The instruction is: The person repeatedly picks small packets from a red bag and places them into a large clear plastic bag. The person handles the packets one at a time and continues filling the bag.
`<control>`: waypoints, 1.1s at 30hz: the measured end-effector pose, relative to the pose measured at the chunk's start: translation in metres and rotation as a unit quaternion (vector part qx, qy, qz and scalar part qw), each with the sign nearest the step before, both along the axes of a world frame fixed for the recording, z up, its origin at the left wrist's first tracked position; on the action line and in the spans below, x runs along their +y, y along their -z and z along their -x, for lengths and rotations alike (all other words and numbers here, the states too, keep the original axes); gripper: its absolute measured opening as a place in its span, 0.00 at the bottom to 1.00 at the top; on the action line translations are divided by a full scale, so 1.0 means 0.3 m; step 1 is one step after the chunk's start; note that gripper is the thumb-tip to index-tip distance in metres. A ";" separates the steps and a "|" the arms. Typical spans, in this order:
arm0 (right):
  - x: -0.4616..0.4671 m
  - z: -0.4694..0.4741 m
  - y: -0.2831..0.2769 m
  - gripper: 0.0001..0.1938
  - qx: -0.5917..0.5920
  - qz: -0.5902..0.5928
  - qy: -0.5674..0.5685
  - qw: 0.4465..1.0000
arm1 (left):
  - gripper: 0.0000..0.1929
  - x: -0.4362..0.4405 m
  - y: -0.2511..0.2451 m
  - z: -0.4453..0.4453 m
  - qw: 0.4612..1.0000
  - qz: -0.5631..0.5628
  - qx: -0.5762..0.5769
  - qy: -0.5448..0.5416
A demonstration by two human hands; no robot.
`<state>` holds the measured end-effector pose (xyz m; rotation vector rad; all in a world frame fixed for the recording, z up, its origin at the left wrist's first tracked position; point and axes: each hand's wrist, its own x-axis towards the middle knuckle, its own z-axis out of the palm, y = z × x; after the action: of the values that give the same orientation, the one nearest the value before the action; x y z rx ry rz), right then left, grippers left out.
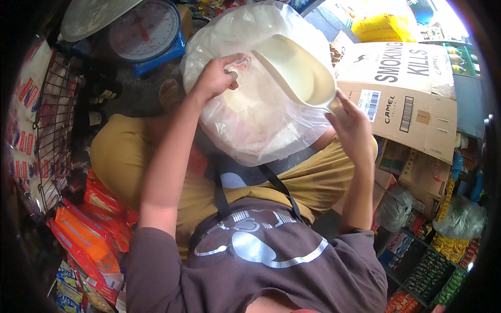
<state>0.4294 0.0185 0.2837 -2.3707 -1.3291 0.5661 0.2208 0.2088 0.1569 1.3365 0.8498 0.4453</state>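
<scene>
My right hand (pixel 350 121) grips the handle of a large off-white scoop (pixel 301 74). The scoop's bowl is tilted, its tip pointing up and left toward my left hand (pixel 219 76). The left fingers pinch a small clear plastic bag with red print (pixel 244 62), whose outline is hard to make out. Both hands are over a big sack lined with clear plastic (pixel 254 146), standing between my bent legs. Pale, fine-grained contents (pixel 240 98) show inside it. How much the scoop carries cannot be made out.
Upper left stands a blue dial scale (pixel 158 58) with a metal pan (pixel 94 17). A wire basket (pixel 56 129) at left holds filled printed bags (pixel 23 144); red packs (pixel 90 238) lie below it. To the right are a cardboard carton (pixel 415 113) and shelves of sachets (pixel 426 270).
</scene>
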 end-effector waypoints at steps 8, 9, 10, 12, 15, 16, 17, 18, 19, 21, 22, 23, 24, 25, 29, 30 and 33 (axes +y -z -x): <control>0.077 0.100 -0.243 0.28 -0.242 0.033 -0.189 0.951 | 0.28 -0.003 -0.003 -0.031 0.994 -0.087 0.068 0.006; 0.087 0.116 -0.251 0.27 -0.276 0.042 -0.192 0.941 | 0.28 -0.005 -0.001 -0.035 0.994 -0.091 0.064 0.002; 0.094 0.130 -0.260 0.27 -0.293 0.042 -0.195 0.935 | 0.28 -0.007 0.001 -0.038 0.994 -0.094 0.060 -0.001; 0.096 0.147 -0.286 0.28 -0.294 0.051 -0.187 0.936 | 0.29 -0.008 0.008 -0.042 0.993 -0.098 0.065 -0.001; 0.085 0.138 -0.309 0.28 -0.271 0.071 -0.140 0.950 | 0.29 -0.001 0.021 -0.042 0.992 -0.097 0.085 0.009; 0.082 0.127 -0.301 0.28 -0.262 0.092 -0.115 0.954 | 0.29 0.002 0.023 -0.041 0.992 -0.091 0.085 0.013; 0.084 0.119 -0.282 0.28 -0.266 0.114 -0.080 0.954 | 0.29 0.005 0.025 -0.040 0.993 -0.088 0.075 0.015; 0.095 0.109 -0.248 0.28 -0.237 0.113 -0.100 0.960 | 0.27 0.006 0.022 -0.039 0.995 -0.079 0.063 0.017; 0.113 0.099 -0.203 0.28 -0.232 0.095 -0.116 0.961 | 0.26 0.006 0.017 -0.038 0.996 -0.073 0.040 0.020; 0.163 0.110 -0.072 0.29 -0.246 -0.013 -0.188 0.951 | 0.25 0.005 -0.006 -0.034 0.997 -0.060 0.020 0.039; 0.206 0.126 0.005 0.30 -0.074 -0.057 -0.185 0.978 | 0.25 0.001 -0.023 -0.030 0.997 -0.052 0.022 0.055; 0.229 0.133 0.061 0.31 0.028 -0.066 -0.239 0.968 | 0.25 0.000 -0.045 -0.023 0.996 -0.046 0.027 0.066; 0.281 0.159 0.131 0.30 0.025 -0.033 -0.265 0.963 | 0.26 -0.003 -0.068 -0.017 0.997 -0.042 0.014 0.061; 0.301 0.176 0.169 0.21 0.033 0.000 -0.268 0.963 | 0.25 -0.002 -0.093 -0.006 0.997 -0.041 -0.002 0.071; 0.302 0.172 0.146 0.08 0.053 -0.194 -0.312 0.928 | 0.22 0.031 -0.165 0.048 0.989 -0.066 -0.111 0.067; 0.281 0.161 0.109 0.10 0.068 -0.228 -0.325 0.915 | 0.23 0.036 -0.168 0.055 0.986 -0.083 -0.139 0.051; 0.253 0.114 0.005 0.12 0.119 -0.185 -0.312 0.924 | 0.28 0.012 -0.136 0.031 0.963 -0.018 -0.270 0.017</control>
<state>0.3951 0.0943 0.2821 -1.5051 -1.8761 0.6709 0.2114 0.2123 0.1976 1.1752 0.3657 0.7582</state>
